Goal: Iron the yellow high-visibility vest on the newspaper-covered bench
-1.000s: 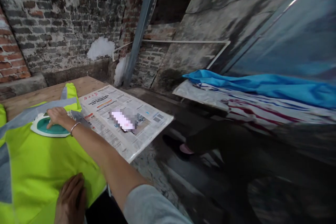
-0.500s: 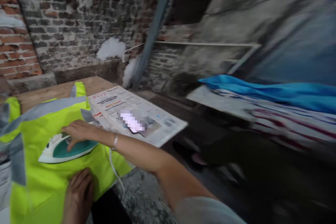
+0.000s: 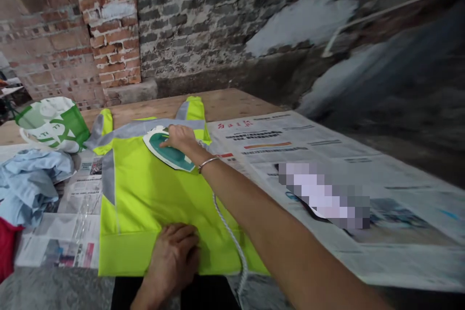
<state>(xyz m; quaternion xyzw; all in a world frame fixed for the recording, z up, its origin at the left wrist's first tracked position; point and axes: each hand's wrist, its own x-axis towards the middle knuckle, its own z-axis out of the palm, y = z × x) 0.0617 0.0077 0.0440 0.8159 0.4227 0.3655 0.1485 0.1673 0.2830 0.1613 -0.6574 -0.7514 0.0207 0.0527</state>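
Note:
A fluorescent yellow high-visibility top (image 3: 138,203) with grey reflective bands lies spread in front of me. On its upper part rests a teal and white iron (image 3: 170,152), tip toward the upper left. My right hand (image 3: 182,138) is closed around the iron's handle, arm reaching in from the right. The iron's pale cord (image 3: 230,235) hangs down past my forearm over the fabric. Close to the bottom hem, my left hand (image 3: 176,249) presses on the top with its fingers curled against the cloth; the fingertips are hidden.
Newspaper (image 3: 250,143) covers much of the wooden table (image 3: 232,99). On the right lies a phone-like object (image 3: 319,196), pixelated. At left are crumpled light-blue cloth (image 3: 31,179), red fabric (image 3: 7,247) and a green-and-white bag (image 3: 54,123). A brick wall (image 3: 189,24) stands behind.
My view has swung left, bringing the bag and blue cloth into sight. The iron has turned, its tip now pointing up and left. My left hand stays near the hem.

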